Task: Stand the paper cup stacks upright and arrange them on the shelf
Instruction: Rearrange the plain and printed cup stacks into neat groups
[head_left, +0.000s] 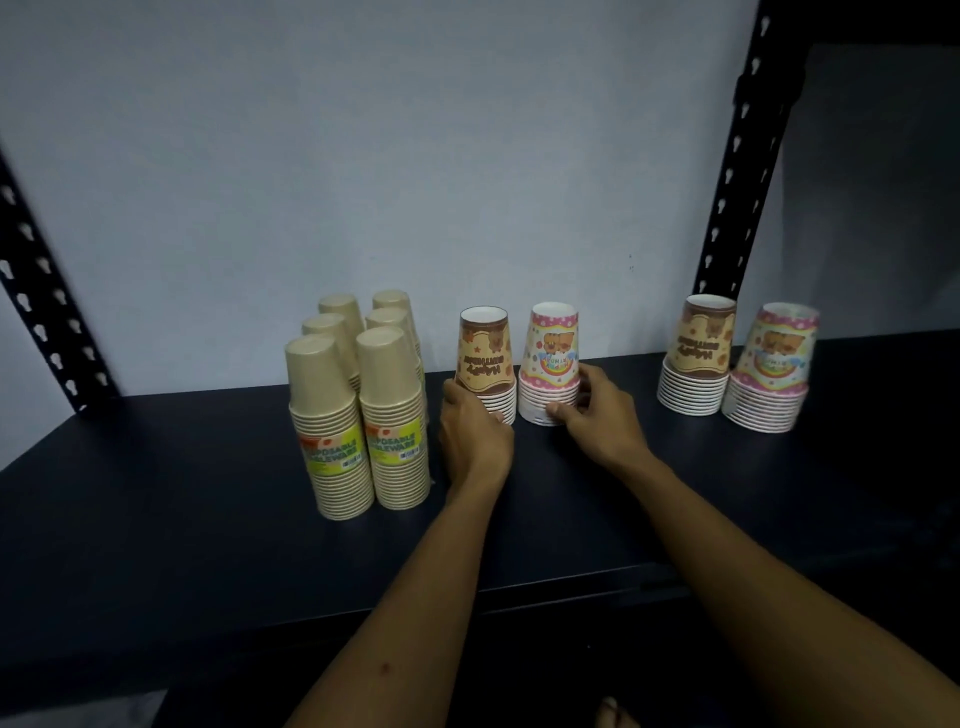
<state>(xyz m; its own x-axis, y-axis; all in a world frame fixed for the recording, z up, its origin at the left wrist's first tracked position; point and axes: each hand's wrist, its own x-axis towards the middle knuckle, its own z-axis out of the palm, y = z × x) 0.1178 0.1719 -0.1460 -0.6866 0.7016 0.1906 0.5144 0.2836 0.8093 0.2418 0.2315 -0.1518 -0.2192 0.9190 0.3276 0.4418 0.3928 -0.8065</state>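
Observation:
Two printed paper cup stacks stand rim-down in the middle of the dark shelf (156, 519). My left hand (475, 436) grips the base of the brown-and-cream stack (483, 353). My right hand (597, 415) holds the base of the pink stack (553, 348) right beside it. Another brown stack (698, 353) and another pink stack (774, 364) stand together further right, untouched. Several tall beige wrapped stacks (358, 405) stand in two rows to the left of my left hand.
A pale wall closes the back of the shelf. Black perforated uprights rise at the left (41, 301) and right (737, 171). Bare shelf surface lies at the far left, along the front, and between the two printed pairs.

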